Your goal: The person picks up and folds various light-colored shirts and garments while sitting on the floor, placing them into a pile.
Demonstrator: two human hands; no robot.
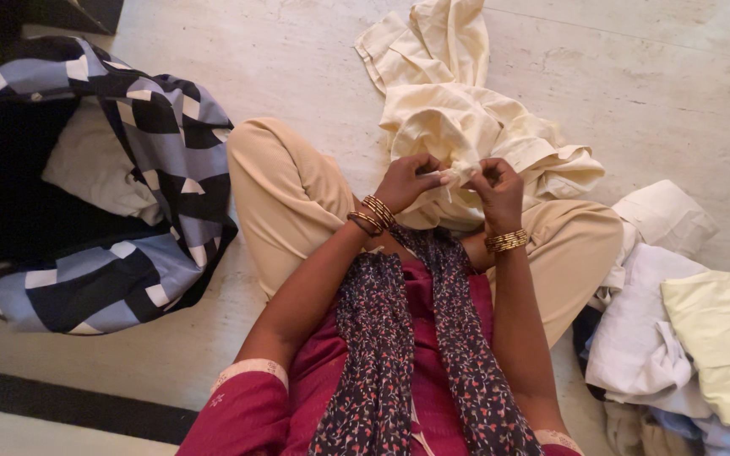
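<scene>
While the person is sitting cross-legged on the floor, the left hand [405, 181] and right hand [498, 187] are both pinching shut on a cream shirt [458, 127], which is lying bunched just beyond them over the knees.

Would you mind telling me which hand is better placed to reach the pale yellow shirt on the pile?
Right hand, probably: the pale yellow shirt lies on its side, while the left hand is farther away. Both pinch the cream garment.
</scene>
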